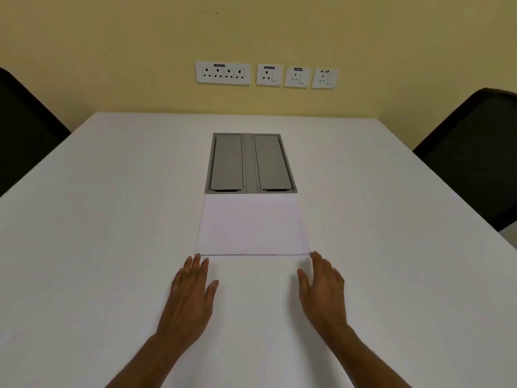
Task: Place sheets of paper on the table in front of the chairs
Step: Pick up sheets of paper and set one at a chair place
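Paper, a thin white stack of rectangular sheets (pixel 253 226), lies flat in the middle of the wide white table (pixel 98 247), its far edge just short of the grey metal cable box with two closed flaps (pixel 250 163) set flush into the tabletop. Taking that stack as the landmark, the left hand (pixel 190 298) lies palm down on the table just before its near-left corner, fingers spread loosely, fingertips at the corner or barely shy of it; whether they touch cannot be told. The right hand (pixel 321 289) sits before the near-right corner, fingers extended and lightly parted, tilted slightly on its outer edge, its fingertips likewise at the paper's edge. Neither hand grips anything. To either side of the stack the tabletop runs bare out to its left and right edges, and bare surface also stretches between the two hands. Beyond the left edge stands a black chair back (pixel 25 130); beyond the right edge stands another black chair back (pixel 475 155). Past the stack and the cable box, the table ends near a pale yellow wall (pixel 112 51) carrying a row of white socket plates (pixel 265 75).
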Tool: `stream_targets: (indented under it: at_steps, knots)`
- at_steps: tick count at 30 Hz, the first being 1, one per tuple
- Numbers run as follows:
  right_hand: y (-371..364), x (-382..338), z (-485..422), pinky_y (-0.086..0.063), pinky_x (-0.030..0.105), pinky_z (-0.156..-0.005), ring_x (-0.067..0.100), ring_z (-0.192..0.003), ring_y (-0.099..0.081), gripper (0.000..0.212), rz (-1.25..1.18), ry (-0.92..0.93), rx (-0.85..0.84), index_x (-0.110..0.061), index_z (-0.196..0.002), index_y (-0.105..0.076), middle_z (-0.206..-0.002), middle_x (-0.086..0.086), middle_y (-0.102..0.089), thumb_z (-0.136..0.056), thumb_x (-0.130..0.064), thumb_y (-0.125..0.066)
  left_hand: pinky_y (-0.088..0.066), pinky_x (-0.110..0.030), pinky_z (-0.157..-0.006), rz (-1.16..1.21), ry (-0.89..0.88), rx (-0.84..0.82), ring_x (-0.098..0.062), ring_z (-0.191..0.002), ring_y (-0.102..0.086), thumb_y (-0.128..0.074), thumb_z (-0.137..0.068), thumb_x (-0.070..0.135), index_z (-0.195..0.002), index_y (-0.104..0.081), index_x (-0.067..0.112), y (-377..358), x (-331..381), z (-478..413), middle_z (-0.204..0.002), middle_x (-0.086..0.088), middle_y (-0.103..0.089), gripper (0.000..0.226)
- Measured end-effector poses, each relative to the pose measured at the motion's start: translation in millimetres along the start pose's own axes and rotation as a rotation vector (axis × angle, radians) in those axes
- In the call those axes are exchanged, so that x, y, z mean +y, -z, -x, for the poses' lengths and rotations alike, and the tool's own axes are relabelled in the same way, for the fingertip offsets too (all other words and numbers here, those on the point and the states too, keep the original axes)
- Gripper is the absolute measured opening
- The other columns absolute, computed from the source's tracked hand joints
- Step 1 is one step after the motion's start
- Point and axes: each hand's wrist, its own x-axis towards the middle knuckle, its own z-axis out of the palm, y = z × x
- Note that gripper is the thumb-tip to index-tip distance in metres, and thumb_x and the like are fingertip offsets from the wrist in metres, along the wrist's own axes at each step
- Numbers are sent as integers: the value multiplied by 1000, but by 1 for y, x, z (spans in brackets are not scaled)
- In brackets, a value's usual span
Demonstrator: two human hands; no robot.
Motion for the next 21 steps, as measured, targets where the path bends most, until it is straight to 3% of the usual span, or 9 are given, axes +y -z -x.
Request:
stream_targets:
  at_steps: [5,12,14,17,21]
  knots:
    - [-9,1,-18,-39,42,-106,29,-111,-61,39,-152,-65,70,-11,-135,-52,-120,5,-68,-97,-20,-53,-2,-30,-120,65,43,16,-15,-152,1,-35,-101,38,-155,-13,18,-11,-3,-19,-165,-2,-4,62]
    - [-23,4,-33,-45,48,-101,28,-112,-59,33,-370,-235,251,-18,-128,-60,-114,8,-68,-96,-15,-53,-2,-29,-121,72,27,48,-16,-152,-3,-36,-101,37,-154,-17,15,-27,-11,-29,-164,-3,-8,61]
    - [-26,4,-34,-47,46,-99,25,-109,-60,32,-405,-224,302,-19,-125,-62,-112,4,-68,-96,-13,-54,-5,-32,-122,63,21,61,-18,-152,-7,-26,-100,47,-153,-21,13,-29,-12,-29,-163,-5,-13,63]
    - [-29,5,-36,-49,42,-98,22,-106,-61,31,-431,-221,310,-19,-124,-63,-110,-1,-70,-95,-11,-54,-6,-35,-123,38,-8,81,-21,-151,-13,7,-85,70,-151,-27,9,-33,-12,-28,-161,-7,-19,96]
    - [-33,6,-39,-48,42,-99,23,-108,-60,33,-427,-254,284,-18,-128,-60,-111,0,-69,-96,-13,-52,-11,-39,-123,31,-11,108,-22,-150,-18,10,-84,72,-149,-33,5,-38,-14,-28,-159,-11,-28,102]
